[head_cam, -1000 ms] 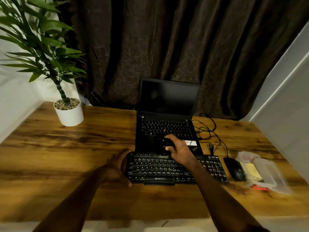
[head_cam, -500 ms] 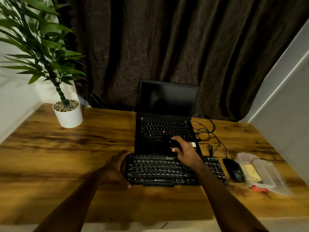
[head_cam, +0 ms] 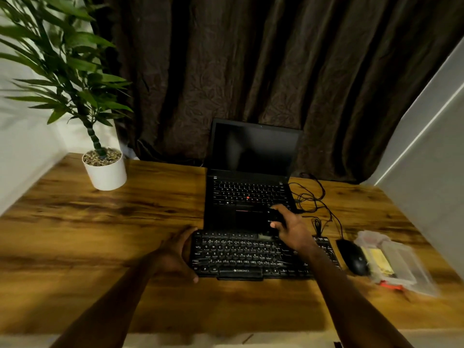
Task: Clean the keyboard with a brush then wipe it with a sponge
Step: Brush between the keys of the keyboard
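Note:
A black external keyboard (head_cam: 238, 256) lies on the wooden desk (head_cam: 100, 234), just in front of an open black laptop (head_cam: 251, 194). My left hand (head_cam: 178, 252) grips the keyboard's left edge, thumb at the front corner. My right hand (head_cam: 292, 228) hovers over the keyboard's far edge, right of centre, beside the laptop's palm rest. It is closed on a small dark object (head_cam: 275, 217) that looks like the brush; its bristles are lost against the black laptop. A yellow sponge (head_cam: 380, 262) lies inside a clear plastic pack at the right.
A black mouse (head_cam: 354, 257) sits right of the keyboard, touching the clear plastic pack (head_cam: 401, 267). Tangled black cables (head_cam: 313, 199) lie beside the laptop. A white plant pot (head_cam: 105, 172) stands at the far left. A dark curtain hangs behind the desk.
My right hand has slid to the right along the keyboard's far edge with the dark object in it. My left hand has kept its grip on the keyboard's left edge.

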